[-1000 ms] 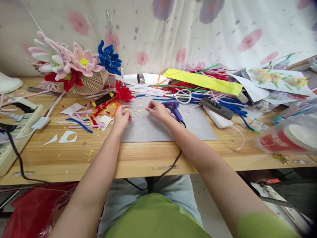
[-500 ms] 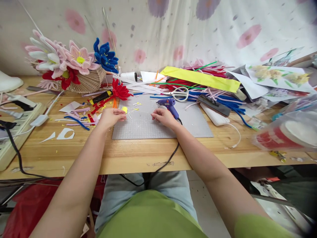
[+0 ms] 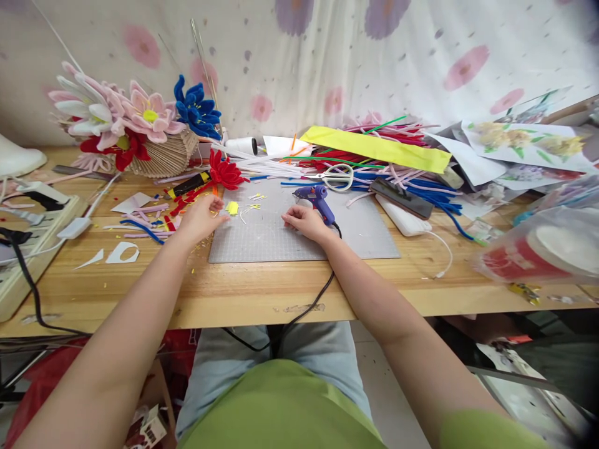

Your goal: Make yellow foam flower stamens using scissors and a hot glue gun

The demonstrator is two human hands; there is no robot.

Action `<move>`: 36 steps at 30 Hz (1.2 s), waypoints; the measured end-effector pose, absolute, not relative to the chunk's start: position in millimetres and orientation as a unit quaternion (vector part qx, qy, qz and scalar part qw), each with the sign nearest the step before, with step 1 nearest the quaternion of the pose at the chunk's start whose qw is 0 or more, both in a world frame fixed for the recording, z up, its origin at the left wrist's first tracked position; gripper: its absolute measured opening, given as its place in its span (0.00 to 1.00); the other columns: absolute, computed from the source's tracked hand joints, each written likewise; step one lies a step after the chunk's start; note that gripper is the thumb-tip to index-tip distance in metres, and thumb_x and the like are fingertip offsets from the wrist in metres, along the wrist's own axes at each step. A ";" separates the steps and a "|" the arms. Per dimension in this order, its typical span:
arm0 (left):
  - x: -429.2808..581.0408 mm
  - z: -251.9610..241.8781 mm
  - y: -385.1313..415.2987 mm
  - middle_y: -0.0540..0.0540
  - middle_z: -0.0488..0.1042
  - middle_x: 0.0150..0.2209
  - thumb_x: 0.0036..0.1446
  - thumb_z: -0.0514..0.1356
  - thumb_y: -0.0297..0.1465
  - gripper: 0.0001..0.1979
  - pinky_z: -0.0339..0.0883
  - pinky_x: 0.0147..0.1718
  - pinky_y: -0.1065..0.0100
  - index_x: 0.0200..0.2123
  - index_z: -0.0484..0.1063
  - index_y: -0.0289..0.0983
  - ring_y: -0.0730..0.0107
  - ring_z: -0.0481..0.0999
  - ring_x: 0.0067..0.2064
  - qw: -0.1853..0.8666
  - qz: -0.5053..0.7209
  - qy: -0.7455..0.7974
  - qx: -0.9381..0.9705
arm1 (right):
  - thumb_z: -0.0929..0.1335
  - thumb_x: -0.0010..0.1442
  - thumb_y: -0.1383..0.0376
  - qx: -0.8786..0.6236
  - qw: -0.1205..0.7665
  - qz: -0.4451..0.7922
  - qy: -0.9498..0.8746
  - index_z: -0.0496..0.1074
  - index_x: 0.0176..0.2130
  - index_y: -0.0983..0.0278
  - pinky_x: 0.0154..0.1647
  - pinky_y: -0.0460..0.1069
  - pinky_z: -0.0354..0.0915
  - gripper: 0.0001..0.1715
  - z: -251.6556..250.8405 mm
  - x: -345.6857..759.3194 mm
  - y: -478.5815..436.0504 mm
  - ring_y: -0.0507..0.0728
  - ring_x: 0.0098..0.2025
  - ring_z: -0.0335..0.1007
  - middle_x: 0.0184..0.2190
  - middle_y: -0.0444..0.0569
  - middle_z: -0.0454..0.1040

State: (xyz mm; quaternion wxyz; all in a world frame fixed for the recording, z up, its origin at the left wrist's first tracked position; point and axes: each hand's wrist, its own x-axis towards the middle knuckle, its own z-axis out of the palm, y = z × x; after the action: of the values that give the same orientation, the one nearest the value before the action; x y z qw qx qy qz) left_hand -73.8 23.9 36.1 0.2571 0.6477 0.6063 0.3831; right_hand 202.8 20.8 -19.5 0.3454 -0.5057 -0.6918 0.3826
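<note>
My left hand (image 3: 202, 217) hovers at the left edge of the grey cutting mat (image 3: 262, 246), thumb and fingers apart with nothing between them. Just beyond its fingertips lies a small yellow piece (image 3: 233, 207). Thin white strands with yellow tips (image 3: 250, 211) are scattered to the right of it. Over the mat's middle, my right hand (image 3: 305, 221) has its fingertips pinched together; anything between them is too small to make out. Directly behind that hand rests a purple glue gun (image 3: 319, 198), its black cord running off the front edge.
A red fuzzy flower (image 3: 226, 169) and a black-and-yellow cutter (image 3: 189, 184) lie behind my left hand. Scissors (image 3: 339, 178), a yellow strip (image 3: 374, 148) and heaped pipe cleaners line the back. A flower basket (image 3: 163, 156) stands left, a bagged red cup (image 3: 528, 252) right.
My left hand has drawn back to the left from the yellow piece, and its fingers have spread. The right hand keeps its pinch in nearly the same place.
</note>
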 end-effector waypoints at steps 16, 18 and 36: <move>-63.6 17.9 28.0 0.49 0.78 0.38 0.51 0.56 0.29 0.14 0.63 0.43 0.63 0.43 0.68 0.42 0.61 0.75 0.44 0.048 0.239 0.643 0.726 | 0.64 0.56 0.57 -0.517 0.340 0.368 -0.694 0.67 0.27 0.63 0.29 0.45 0.61 0.13 -14.2 200.5 16.7 0.50 0.27 0.65 0.25 0.44 0.73; -63.0 19.0 27.0 0.50 0.78 0.37 0.49 0.57 0.29 0.15 0.64 0.42 0.64 0.43 0.66 0.42 0.63 0.76 0.41 0.063 0.264 0.660 0.700 | 0.64 0.56 0.57 -0.516 0.341 0.366 -0.696 0.67 0.27 0.63 0.29 0.45 0.61 0.12 -14.7 200.4 17.3 0.50 0.27 0.65 0.25 0.44 0.73; 3.3 -1.0 -8.0 0.48 0.79 0.37 0.47 0.55 0.24 0.22 0.64 0.48 0.60 0.49 0.68 0.37 0.61 0.75 0.46 0.109 0.289 0.497 0.811 | 0.65 0.55 0.56 -0.519 0.360 0.389 -0.671 0.66 0.26 0.63 0.27 0.46 0.59 0.13 -15.6 198.3 18.5 0.49 0.24 0.62 0.24 0.44 0.72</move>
State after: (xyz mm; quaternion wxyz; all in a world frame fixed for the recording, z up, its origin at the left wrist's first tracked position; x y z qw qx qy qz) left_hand 3.3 -8.0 -1.0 0.1089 0.8108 0.4970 0.2893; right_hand 198.3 18.5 -15.6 0.3598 -0.5193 -0.6706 0.3888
